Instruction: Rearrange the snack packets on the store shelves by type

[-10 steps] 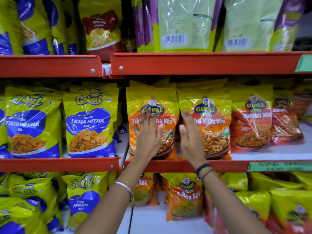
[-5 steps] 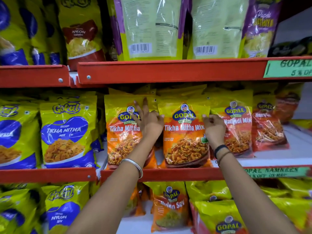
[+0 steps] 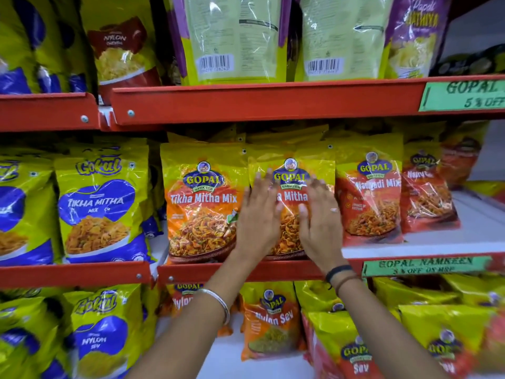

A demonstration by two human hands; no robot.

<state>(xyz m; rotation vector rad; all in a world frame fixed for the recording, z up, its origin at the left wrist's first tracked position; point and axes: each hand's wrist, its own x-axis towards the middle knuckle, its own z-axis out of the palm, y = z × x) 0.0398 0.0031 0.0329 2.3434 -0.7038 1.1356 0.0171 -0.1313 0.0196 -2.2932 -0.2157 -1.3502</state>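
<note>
Two orange and yellow Gopal Tikha Mitha Mix packets stand side by side on the middle shelf. My left hand [image 3: 258, 214] lies flat on the left half of the right packet [image 3: 291, 170], fingers apart and pointing up. My right hand [image 3: 318, 222] lies flat on its right half. Neither hand grips it. The left packet [image 3: 200, 203] stands untouched beside my left hand. Red Gopal Nadiyadi Mix packets [image 3: 370, 198] stand just right of my right hand.
Green and blue Gokul Tikha Mitha packets [image 3: 99, 209] fill the middle shelf's left bay. Red shelf lips [image 3: 246, 105] run above and below. Nylon Sev packets [image 3: 269, 321] sit on the lower shelf. Bare white shelf [image 3: 475, 225] shows at far right.
Both hands came together onto the front of the right Tikha Mitha Mix packet; before, they were spread at its left and right sides. The view has shifted slightly.
</note>
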